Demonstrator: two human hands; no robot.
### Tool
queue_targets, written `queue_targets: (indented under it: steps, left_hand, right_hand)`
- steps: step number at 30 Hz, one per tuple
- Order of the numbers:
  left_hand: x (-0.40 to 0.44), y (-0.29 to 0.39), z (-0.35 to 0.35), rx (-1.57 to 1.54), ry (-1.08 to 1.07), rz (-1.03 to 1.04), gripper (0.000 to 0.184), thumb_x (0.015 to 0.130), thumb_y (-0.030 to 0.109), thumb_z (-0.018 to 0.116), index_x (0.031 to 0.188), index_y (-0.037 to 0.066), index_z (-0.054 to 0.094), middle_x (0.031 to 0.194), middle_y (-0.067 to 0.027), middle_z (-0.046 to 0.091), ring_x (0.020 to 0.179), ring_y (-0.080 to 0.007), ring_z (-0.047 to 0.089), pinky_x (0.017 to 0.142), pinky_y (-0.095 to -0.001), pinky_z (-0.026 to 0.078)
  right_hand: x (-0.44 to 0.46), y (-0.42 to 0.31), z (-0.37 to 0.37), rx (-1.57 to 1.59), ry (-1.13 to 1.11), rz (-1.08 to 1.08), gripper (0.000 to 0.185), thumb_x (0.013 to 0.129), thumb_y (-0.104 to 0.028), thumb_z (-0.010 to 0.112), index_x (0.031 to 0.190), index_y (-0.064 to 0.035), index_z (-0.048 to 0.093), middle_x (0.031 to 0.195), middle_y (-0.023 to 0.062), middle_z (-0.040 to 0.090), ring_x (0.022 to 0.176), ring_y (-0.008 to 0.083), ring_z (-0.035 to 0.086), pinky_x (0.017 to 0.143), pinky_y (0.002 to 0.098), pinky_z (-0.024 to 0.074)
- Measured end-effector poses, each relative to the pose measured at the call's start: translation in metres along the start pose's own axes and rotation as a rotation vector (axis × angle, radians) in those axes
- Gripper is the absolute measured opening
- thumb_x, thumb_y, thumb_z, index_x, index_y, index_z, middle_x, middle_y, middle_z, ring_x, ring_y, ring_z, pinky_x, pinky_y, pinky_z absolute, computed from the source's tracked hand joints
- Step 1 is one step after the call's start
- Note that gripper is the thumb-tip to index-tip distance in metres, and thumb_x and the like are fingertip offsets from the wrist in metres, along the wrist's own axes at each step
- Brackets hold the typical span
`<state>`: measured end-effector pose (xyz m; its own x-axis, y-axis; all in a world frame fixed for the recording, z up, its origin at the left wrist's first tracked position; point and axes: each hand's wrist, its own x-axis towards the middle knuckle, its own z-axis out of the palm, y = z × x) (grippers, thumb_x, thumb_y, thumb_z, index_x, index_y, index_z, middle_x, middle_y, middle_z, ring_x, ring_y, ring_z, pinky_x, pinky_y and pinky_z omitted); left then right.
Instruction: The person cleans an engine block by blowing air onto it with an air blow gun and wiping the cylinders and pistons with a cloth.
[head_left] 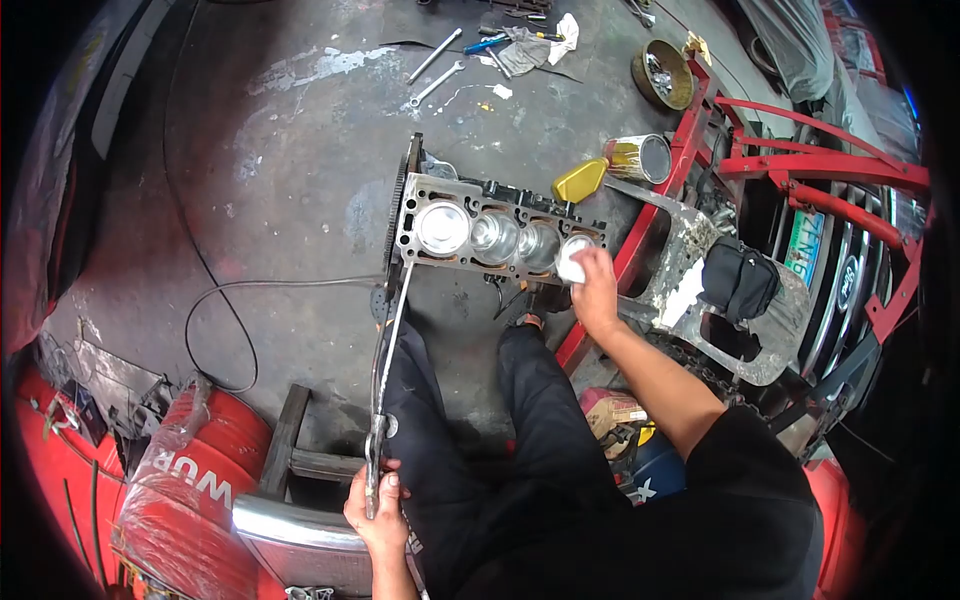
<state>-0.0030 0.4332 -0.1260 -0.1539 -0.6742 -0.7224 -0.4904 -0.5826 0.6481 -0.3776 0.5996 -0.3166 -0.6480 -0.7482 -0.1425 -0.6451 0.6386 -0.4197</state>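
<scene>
An engine block (460,187) with four cylinder bores in a row stands in front of my legs, a toothed ring along its left side. At the rightmost bore, my right hand (592,280) is closed on something pale, probably a cloth, pressed near the bright piston top. Low in the view, my left hand (377,508) is wrapped round the handle end of a long thin metal bar (376,440). The bar's far end reaches up to the block's lower left corner. A bright piston top (441,229) fills the leftmost bore.
Wrenches (436,85) and a grey glove (527,50) lie on the floor beyond the block. A yellow bottle (580,181), a paint can (654,158) and a bowl (676,80) stand right, beside a red frame (640,235). A red drum (215,430) is at lower left.
</scene>
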Motion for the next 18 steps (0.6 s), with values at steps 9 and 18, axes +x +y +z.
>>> queue_targets:
  steps: [9,18]
  left_hand:
    - [-0.034,-0.031,0.027,0.078,0.094,-0.074,0.024,0.094,0.017,0.066,0.107,-0.003,0.065,0.088,-0.0082,0.069,0.061,-0.0109,0.059,0.055,-0.0243,0.048]
    - [-0.064,-0.039,0.055,0.054,0.104,-0.054,0.022,0.093,0.011,0.067,0.109,-0.003,0.064,0.092,-0.0091,0.071,0.062,-0.0109,0.06,0.054,-0.0242,0.049]
  right_hand:
    - [0.103,0.036,0.112,-0.752,-1.007,-0.511,0.016,0.078,-0.013,0.064,0.087,-0.0126,0.077,0.101,0.0112,0.075,0.092,0.0275,0.072,0.08,0.0381,0.057]
    - [0.091,0.029,0.08,0.006,-0.79,0.091,0.033,0.074,-0.009,0.06,0.104,0.0032,0.07,0.099,0.0233,0.072,0.091,0.0337,0.071,0.079,0.0428,0.0544]
